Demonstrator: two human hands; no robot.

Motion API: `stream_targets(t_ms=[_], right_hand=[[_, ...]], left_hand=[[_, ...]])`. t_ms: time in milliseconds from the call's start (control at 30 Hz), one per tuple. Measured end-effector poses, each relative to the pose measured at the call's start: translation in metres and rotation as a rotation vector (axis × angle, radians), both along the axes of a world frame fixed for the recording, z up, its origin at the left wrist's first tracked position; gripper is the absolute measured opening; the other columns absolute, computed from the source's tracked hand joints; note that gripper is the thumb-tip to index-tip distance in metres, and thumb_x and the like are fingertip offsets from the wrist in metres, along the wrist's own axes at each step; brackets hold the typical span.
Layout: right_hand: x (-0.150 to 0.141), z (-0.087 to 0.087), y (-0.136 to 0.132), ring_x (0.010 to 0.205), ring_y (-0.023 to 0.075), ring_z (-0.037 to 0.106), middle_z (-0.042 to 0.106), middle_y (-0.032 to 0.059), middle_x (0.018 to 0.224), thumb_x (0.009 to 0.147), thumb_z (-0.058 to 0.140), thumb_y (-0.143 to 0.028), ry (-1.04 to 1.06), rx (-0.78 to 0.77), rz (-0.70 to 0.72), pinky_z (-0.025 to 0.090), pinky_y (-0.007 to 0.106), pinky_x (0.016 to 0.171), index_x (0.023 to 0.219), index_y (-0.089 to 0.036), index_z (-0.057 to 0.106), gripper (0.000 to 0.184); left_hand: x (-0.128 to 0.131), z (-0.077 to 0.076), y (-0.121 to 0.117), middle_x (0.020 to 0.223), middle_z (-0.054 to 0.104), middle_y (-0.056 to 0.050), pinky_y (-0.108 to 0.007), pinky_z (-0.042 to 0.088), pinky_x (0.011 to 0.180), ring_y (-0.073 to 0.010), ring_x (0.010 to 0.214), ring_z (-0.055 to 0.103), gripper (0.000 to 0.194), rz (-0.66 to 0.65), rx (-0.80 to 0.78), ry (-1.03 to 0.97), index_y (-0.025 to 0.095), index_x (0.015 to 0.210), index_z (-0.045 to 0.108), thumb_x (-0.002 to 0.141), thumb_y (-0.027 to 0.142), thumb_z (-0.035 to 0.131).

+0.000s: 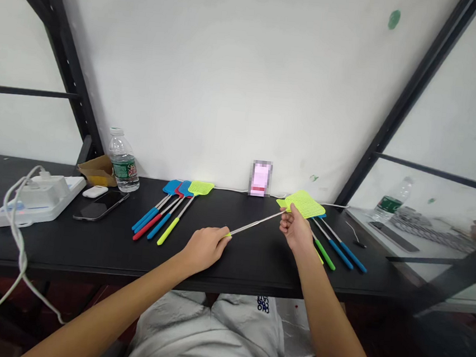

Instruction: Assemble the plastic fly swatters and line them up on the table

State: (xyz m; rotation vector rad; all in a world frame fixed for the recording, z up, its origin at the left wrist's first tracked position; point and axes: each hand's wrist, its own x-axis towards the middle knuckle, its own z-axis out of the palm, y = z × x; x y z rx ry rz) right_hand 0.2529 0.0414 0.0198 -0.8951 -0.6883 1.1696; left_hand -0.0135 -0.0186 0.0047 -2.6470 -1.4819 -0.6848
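A yellow-green fly swatter with a thin metal shaft is stretched between my two hands above the black table. My left hand is closed round its handle, most of which the fingers hide. My right hand pinches the shaft just below the mesh head. Under and beside my right hand lie more swatters, among them a green-handled one and blue-handled ones. To the left, several swatters lie fanned out, with blue, red and yellow-green handles.
A blurred-out upright phone stands against the white wall. On the left are a water bottle, a cardboard box, a white case, a dark phone and a power strip with cables. Black metal posts flank the table.
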Motion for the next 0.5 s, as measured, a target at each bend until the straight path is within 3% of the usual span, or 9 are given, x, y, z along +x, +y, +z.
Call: stream_targets(t_ms=[100,200,367,500], right_hand=[[0.007,0.000,0.003,0.042,0.0075,0.045,0.056,-0.0024,0.056,0.073,0.070,-0.037,0.071,-0.035,-0.218,0.032,0.018,0.034,0.080,-0.016,0.061,0.024],[0.018,-0.001,0.008,0.053,0.0117,0.058,0.066,0.0003,0.073,0.068,0.073,-0.026,0.096,-0.032,-0.410,0.038,0.019,0.037,0.085,-0.017,0.061,0.023],[0.040,-0.009,0.015,0.073,0.0182,0.064,0.068,0.0035,0.082,0.061,0.075,-0.026,0.056,0.013,-0.389,0.050,0.026,0.053,0.083,-0.016,0.063,0.027],[0.049,-0.015,0.015,0.069,0.0187,0.060,0.066,0.0031,0.076,0.063,0.071,-0.036,-0.350,-0.028,-0.380,0.044,0.027,0.056,0.079,-0.014,0.066,0.028]], left_hand=[[-0.002,-0.001,0.001,0.076,0.059,-0.001,-0.025,0.033,0.062,-0.0163,0.071,0.057,0.025,0.044,-0.001,-0.014,0.022,0.082,0.051,0.097,0.032,0.035],[-0.007,-0.002,0.003,0.081,0.060,-0.003,-0.026,0.035,0.064,-0.0175,0.076,0.057,0.024,0.128,0.004,-0.013,0.022,0.085,0.056,0.097,0.030,0.037],[-0.024,-0.004,0.009,0.085,0.061,-0.004,-0.029,0.036,0.070,-0.0207,0.084,0.058,0.022,0.218,0.010,0.006,0.022,0.091,0.061,0.096,0.029,0.041],[-0.038,-0.005,0.015,0.085,0.061,-0.004,-0.030,0.036,0.072,-0.0211,0.085,0.058,0.021,0.237,0.011,0.038,0.022,0.092,0.062,0.095,0.028,0.042]])
